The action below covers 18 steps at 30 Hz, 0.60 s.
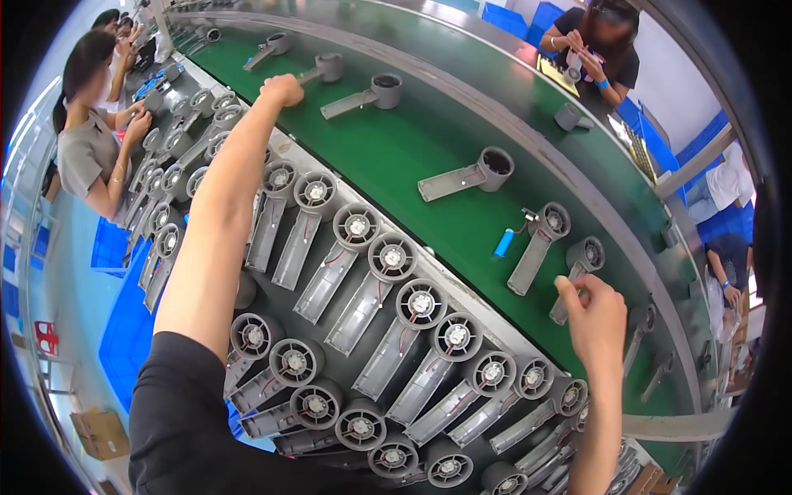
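The right hand (596, 309) closes its fingers on a grey fan housing (577, 266) lying on the green conveyor belt (412, 157) (a handheld-fan half, it seems), apparently picking or placing it. The left hand (283, 88), fingers curled shut and empty, rests far out at the belt's edge above the rows of fan assemblies (388, 297). Next likely needs a steady lift clear of the neighbouring housing (538, 244).

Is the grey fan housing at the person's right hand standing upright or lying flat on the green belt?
Lying flat: the fan housing rests lengthwise on the belt.
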### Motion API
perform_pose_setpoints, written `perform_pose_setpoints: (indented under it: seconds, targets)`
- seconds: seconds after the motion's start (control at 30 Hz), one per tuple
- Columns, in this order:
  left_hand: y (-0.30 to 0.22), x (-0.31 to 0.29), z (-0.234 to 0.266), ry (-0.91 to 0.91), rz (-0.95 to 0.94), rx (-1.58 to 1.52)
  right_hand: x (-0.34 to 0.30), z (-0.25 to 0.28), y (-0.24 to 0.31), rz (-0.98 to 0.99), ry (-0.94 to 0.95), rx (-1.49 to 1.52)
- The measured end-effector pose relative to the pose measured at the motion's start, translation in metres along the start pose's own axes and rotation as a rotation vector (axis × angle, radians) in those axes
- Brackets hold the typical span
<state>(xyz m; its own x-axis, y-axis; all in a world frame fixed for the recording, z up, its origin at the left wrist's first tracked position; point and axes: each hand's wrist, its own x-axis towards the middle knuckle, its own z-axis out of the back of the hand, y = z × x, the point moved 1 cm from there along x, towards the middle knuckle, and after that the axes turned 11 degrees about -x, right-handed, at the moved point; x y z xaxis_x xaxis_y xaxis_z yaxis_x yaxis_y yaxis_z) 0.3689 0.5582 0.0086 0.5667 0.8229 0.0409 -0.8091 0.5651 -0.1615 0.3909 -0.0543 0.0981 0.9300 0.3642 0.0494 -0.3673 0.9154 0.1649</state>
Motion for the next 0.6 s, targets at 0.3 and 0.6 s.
perform_pose_setpoints:
  seconds: [0.3,0.6]
  targets:
    - [-0.051,-0.028,-0.002,0.113,-0.375,-0.546,-0.06,0.008,-0.03,-0.081,-0.009,-0.028]
    - [-0.058,-0.077,0.027,-0.159,-0.516,-0.541,-0.099,0.051,-0.032,0.093,-0.004,-0.079]
